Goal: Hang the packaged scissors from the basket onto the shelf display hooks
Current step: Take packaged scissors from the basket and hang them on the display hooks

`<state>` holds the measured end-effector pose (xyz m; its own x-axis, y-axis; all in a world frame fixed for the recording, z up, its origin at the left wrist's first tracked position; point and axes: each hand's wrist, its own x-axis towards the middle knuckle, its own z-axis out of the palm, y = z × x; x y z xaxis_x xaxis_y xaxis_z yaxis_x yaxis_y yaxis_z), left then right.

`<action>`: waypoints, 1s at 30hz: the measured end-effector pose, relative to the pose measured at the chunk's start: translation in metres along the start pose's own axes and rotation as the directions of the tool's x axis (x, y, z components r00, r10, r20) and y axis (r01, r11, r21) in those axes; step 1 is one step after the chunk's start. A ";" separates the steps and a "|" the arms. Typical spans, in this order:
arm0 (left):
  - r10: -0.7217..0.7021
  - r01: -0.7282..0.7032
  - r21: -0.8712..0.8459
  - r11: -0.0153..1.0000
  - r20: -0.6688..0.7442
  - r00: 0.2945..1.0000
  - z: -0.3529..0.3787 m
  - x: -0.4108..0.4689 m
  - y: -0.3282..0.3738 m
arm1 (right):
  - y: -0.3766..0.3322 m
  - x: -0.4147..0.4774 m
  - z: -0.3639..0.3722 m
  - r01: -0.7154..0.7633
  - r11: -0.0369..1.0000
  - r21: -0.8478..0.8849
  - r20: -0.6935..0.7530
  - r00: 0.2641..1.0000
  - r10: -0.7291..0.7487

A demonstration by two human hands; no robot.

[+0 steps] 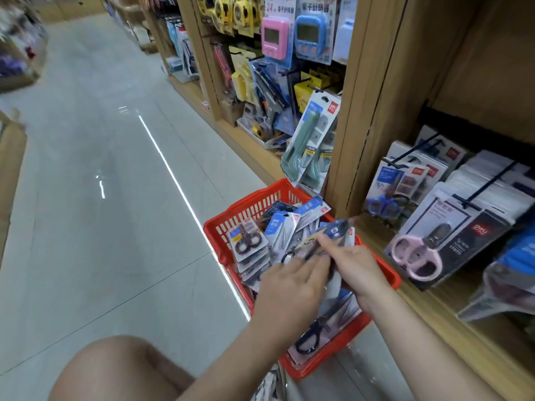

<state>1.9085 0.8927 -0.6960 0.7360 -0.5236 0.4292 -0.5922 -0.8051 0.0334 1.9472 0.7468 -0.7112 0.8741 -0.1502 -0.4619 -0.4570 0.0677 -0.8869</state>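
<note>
While the right hand point(351, 266) pinches a scissors pack point(337, 231) above the basket point(246, 199), the left hand point(289, 282) touches it with straight fingers; it points forward from the fingers, with the hooks point(492, 182) rightward, nearer the right hand.

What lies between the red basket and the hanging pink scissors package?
Head view: only a bare strip of wooden shelf board separates the red basket from the pink scissors package.

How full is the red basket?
Nearly full: packaged scissors are heaped to the basket rim, some sticking above it.
</note>
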 end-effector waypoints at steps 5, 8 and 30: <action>0.102 0.031 -0.345 0.938 0.361 0.927 0.020 -0.007 -0.003 | 0.033 0.005 -0.009 -0.076 0.990 0.115 -0.124 0.988 0.090; 0.001 0.414 -0.551 0.725 0.601 0.799 0.021 0.005 -0.028 | 0.044 0.009 -0.014 -0.025 1.000 -0.013 -0.163 0.986 0.023; -0.804 0.963 -0.257 -0.083 0.588 0.088 0.134 0.007 -0.155 | 0.058 0.017 -0.046 0.159 0.905 -0.396 -0.120 0.968 -0.222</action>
<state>2.0494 0.9763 -0.8194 0.7335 0.4374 -0.5202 0.6735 -0.3653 0.6426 1.9283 0.7027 -0.7703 0.9277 -0.2788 -0.2485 -0.3395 -0.3528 -0.8719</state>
